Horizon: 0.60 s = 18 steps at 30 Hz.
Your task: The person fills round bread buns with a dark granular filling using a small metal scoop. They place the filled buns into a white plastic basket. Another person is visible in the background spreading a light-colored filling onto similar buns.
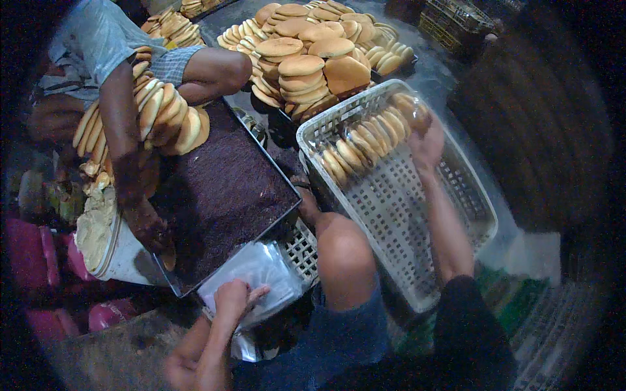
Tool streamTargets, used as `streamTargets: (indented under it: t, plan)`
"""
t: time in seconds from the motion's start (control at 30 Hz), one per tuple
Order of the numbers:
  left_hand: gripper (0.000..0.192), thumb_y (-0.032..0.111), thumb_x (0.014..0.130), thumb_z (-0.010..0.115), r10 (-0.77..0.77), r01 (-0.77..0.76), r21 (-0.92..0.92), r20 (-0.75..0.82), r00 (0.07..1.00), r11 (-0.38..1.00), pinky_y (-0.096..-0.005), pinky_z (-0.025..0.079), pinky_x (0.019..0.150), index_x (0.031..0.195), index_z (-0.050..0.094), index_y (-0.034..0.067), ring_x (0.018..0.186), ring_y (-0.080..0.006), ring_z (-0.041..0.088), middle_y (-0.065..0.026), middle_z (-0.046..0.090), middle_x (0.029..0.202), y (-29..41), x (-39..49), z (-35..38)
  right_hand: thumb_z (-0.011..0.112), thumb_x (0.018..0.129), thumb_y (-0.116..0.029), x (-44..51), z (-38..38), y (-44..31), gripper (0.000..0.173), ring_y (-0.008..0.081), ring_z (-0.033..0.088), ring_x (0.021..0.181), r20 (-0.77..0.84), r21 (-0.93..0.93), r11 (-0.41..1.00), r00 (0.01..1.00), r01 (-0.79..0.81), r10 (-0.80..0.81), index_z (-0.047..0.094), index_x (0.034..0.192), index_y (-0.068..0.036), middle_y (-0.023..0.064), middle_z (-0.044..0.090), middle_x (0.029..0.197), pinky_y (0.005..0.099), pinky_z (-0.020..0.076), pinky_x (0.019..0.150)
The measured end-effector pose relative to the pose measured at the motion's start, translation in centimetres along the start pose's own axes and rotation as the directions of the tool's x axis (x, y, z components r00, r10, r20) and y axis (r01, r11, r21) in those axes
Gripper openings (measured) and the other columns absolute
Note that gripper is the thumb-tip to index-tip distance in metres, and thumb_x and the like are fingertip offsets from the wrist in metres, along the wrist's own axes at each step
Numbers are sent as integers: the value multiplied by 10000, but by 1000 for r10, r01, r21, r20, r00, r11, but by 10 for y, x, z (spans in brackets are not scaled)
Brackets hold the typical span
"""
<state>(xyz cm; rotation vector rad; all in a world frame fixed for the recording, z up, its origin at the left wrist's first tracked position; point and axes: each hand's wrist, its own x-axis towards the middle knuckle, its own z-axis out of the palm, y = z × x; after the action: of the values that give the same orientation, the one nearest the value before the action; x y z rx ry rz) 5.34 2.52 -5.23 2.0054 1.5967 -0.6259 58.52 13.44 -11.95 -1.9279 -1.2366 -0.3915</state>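
Note:
My right hand (426, 145) reaches into a white plastic basket (391, 244) and is closed around a round bread in a clear plastic bag (410, 108). This bread is at the right end of a leaning row of bagged, filled breads (364, 141) along the far part of the basket. My left hand (237, 299) rests on a stack of clear plastic bags (274, 281), its fingers partly curled. Whether it pinches a bag is unclear. Beneath the bags shows a white slatted crate (302, 249).
A large metal-edged tray (297, 202) holds dark brown granules. Across it, a co-worker's hand (154, 234) is near a tub of pale cream (98, 234). Round breads (171, 117) lean on the tray's far corner. More breads (301, 68) are piled behind. Dark crates (455, 24) stand far right.

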Motion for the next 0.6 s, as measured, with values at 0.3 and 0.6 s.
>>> streamTargets:
  t: [0.3,0.6]
  plan:
    - [470,448,912,627,144,-102,-366,89,986,925,-399,512,634,762,702,9,625,-271,682,-152,672,663,-14,-13,-20,678,809,-125,69,45,-95,459,249,600,970,-23,365,929,998,65,-61,560,1244,-35,154,619,1135,373,494,821]
    - [413,390,912,655,-125,20,-553,-154,980,833,-351,499,587,769,678,3,548,-210,638,-107,658,637,-4,-24,14,602,842,-598,-58,-82,-339,673,436,641,942,517,809,527,113,261,-849,582,1018,51,282,650,984,519,518,807]
